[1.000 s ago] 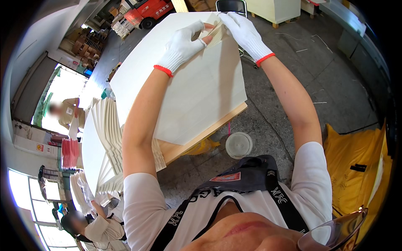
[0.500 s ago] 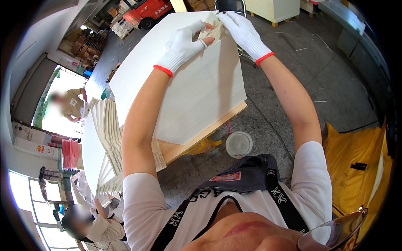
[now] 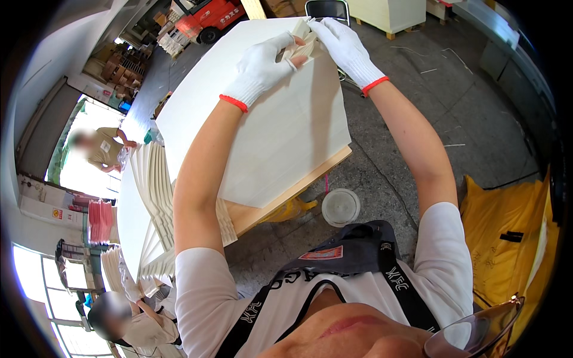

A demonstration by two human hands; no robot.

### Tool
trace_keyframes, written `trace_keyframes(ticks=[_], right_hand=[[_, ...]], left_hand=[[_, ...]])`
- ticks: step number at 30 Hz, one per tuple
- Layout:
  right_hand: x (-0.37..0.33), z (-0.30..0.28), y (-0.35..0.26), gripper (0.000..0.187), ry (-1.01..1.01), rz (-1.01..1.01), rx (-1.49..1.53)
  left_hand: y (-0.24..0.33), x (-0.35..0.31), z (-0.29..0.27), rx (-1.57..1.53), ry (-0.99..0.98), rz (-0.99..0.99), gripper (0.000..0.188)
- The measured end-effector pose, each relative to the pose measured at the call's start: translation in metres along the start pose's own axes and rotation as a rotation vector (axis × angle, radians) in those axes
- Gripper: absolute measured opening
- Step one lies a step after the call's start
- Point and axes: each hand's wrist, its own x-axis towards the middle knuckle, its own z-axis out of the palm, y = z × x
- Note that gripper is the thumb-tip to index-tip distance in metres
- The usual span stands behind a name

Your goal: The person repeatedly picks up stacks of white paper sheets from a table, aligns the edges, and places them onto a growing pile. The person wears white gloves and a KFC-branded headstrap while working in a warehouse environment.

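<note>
Both my hands wear white knit gloves with red cuffs and are at the far right corner of a large stack of white sheets. Bare thumb and fingertips of my left hand grip a small cream bunch of folded sheet edges, which fans into thin layers. From the other side, my right hand curls over the same corner, its fingertips pressed on the sheet edges and partly hidden. Beneath the sheets, a wooden board shows along the near edge.
Layered cream sheets droop to the left, with co-workers beyond them. A round pale lid or bucket stands on the floor near me. Yellow sacking lies at the right. A black chair and red forklift are farther off.
My hands stay at the corner; the folded sheet edges between them stand up slightly more and spread. At the left, both co-workers have shifted their arms.
</note>
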Motion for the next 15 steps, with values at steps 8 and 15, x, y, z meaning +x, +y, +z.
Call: trace_keyframes(ticks=[8,15], right_hand=[[0.001,-0.003,-0.001,0.061,0.006,-0.025,-0.031],[-0.009,-0.038,-0.009,0.064,-0.227,-0.054,-0.550]], left_hand=[[-0.001,-0.002,0.000,-0.001,0.027,0.064,0.040],[0.003,-0.010,-0.003,0.093,0.166,0.130,0.042]])
